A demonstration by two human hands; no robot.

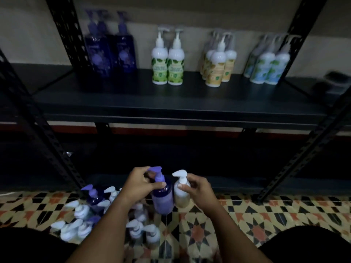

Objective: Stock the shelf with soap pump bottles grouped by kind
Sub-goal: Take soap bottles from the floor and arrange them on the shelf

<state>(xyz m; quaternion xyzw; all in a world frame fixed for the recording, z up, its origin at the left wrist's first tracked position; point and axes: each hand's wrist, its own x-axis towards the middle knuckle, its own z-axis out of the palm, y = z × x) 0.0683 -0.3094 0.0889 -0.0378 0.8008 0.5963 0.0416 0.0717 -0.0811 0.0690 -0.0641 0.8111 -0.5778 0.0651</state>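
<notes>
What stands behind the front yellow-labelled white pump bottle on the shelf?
Behind the front yellow-labelled white pump bottle stand more of its kind, at least two; it covers their lower parts, so an exact count is unclear.

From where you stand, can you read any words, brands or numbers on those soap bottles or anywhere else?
No text here can be read.
Green-leaf bottles: label print too blurred.
Yellow-label bottles: too blurred.
Blue-leaf bottles: too blurred.
Dark purple bottles: too dark and blurred.
Purple bottle in the left hand, white bottle in the right hand: no legible print.
</notes>
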